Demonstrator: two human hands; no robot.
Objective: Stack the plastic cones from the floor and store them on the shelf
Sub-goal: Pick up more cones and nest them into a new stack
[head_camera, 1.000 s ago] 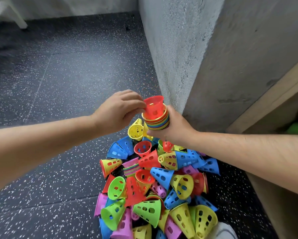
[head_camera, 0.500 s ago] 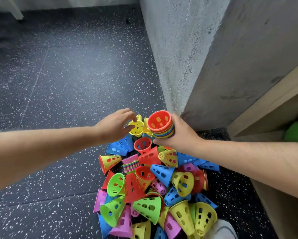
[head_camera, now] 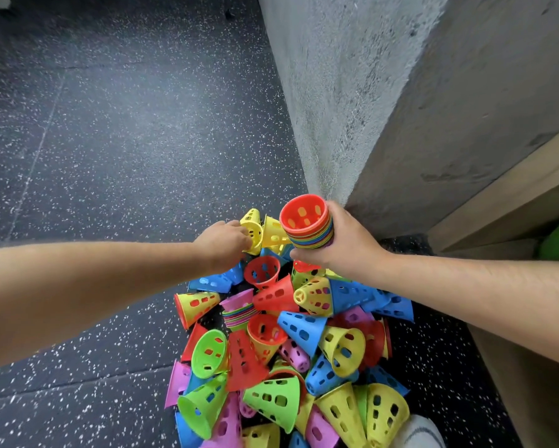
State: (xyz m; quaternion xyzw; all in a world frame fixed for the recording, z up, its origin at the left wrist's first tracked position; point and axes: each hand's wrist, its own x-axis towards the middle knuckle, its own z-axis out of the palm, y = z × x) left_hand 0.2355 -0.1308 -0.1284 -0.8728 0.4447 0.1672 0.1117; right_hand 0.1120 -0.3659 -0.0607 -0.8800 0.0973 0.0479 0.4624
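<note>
Sorting cones off the floor

Loose cones (head_camera: 299, 328) lie heaped on the floor (head_camera: 110, 156); at the heap's far edge the right hand (head_camera: 349, 244) clasps a nested stack (head_camera: 304, 218), and the left hand (head_camera: 221, 242) touches a yellow cone (head_camera: 254, 227), its grip unclear.

No legible text or labels.

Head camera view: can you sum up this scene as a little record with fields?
Right grip: holds a nested stack of cones, red at the top
Left grip: fingers curled on a yellow cone
Pile: loose cones in many colours, on the floor
Beside: grey concrete wall
</note>
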